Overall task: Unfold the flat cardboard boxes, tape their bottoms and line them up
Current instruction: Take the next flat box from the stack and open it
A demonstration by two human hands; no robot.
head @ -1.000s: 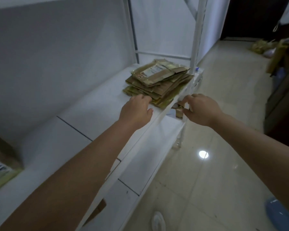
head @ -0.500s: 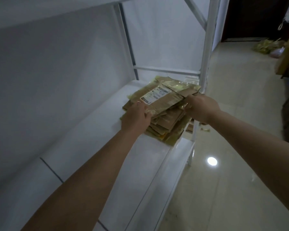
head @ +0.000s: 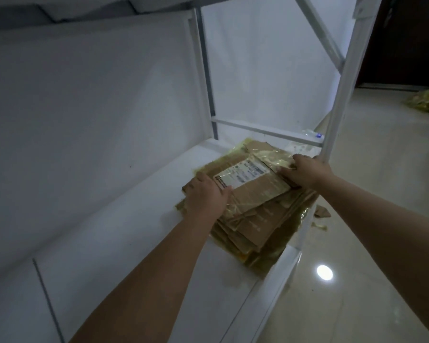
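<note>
Flat cardboard boxes, one stack, gripped by left hand and right hand, fingers curled.

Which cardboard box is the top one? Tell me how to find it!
Look at the white shelf. A stack of flat cardboard boxes sits near its far end. The top flat box is between both hands, and only it shows a white label.

Two bare forearms, no sleeves in view, left hand, right hand, both bare
</note>
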